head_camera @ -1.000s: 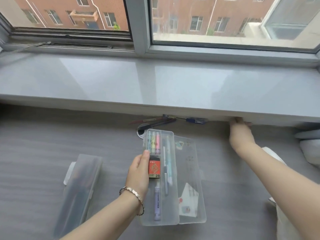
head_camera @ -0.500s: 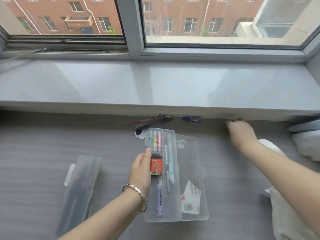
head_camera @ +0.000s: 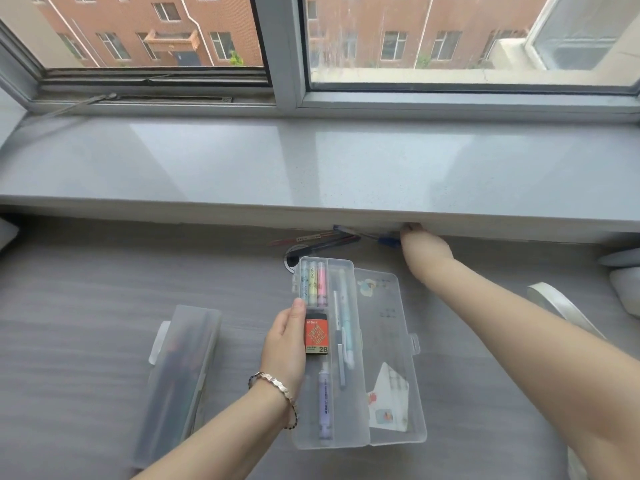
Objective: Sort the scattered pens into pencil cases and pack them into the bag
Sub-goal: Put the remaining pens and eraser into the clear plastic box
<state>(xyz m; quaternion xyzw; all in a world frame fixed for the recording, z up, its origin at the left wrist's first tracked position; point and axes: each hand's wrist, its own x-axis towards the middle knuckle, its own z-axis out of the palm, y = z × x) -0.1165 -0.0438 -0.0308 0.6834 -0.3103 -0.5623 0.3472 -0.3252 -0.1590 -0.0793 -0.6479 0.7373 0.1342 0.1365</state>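
**Hands at case and sill**

Grey sill (head_camera: 311, 161) overhangs desk (head_camera: 86, 278). Mid-desk: open case (head_camera: 388, 341), filled; closed case (head_camera: 180, 375) to its left. Case's left wall gripped by left hand (head_camera: 285, 344), thumb over rim. Under sill: right hand (head_camera: 424, 247), fingers hidden, grasp unclear. Just beside it, loose pens (head_camera: 332, 241).

Clear pencil case (head_camera: 332, 444), orange-and-black 2B box (head_camera: 316, 334), pastel highlighters (head_camera: 313, 282), lilac marker (head_camera: 325, 400), grey wood-grain desk (head_camera: 86, 306).

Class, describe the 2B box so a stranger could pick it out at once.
On the grey desk below the windowsill lies an open clear case. In its left half, by the thumb of the left hand, sits the 2B box. It alone is squat, orange and black; its neighbours are slim pastel pens.
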